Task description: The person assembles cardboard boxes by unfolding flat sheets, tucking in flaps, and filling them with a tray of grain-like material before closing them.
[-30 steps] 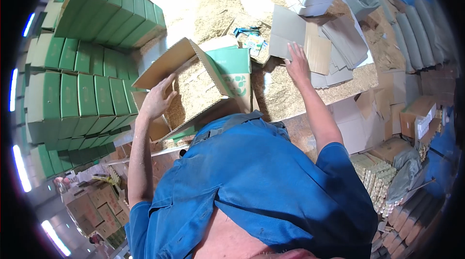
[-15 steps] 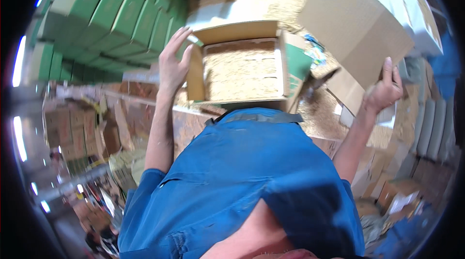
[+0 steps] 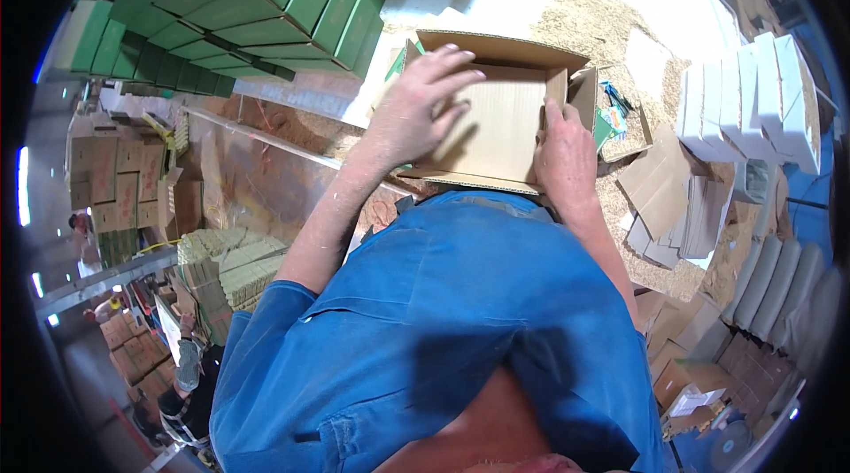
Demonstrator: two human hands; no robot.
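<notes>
An open cardboard box (image 3: 531, 57) stands in front of my waist. A plain cardboard sheet (image 3: 505, 115) lies inside it, covering its floor. My left hand (image 3: 423, 110) hovers over the box's left side, open, fingers spread and slightly curved. At the right wall, my right hand (image 3: 567, 153) grips the edge, its fingertips near the upper right corner; part of its grip is hidden. Just right of the box, a smaller open carton (image 3: 639, 141) has small green and blue packages (image 3: 613, 123) beside or in it.
Stacked green boxes (image 3: 266, 22) rise at the far left. White cartons (image 3: 753, 106) stand in a row at the right, near flat cardboard pieces (image 3: 660, 181). Wood shavings (image 3: 589, 22) cover parts of the bench. Another person (image 3: 190, 393) is at the lower left.
The cardboard sheet from my right hand now lies in the box, over the shavings-coloured contents. My right hand moved left to the box wall; my left hand moved right, over the box.
</notes>
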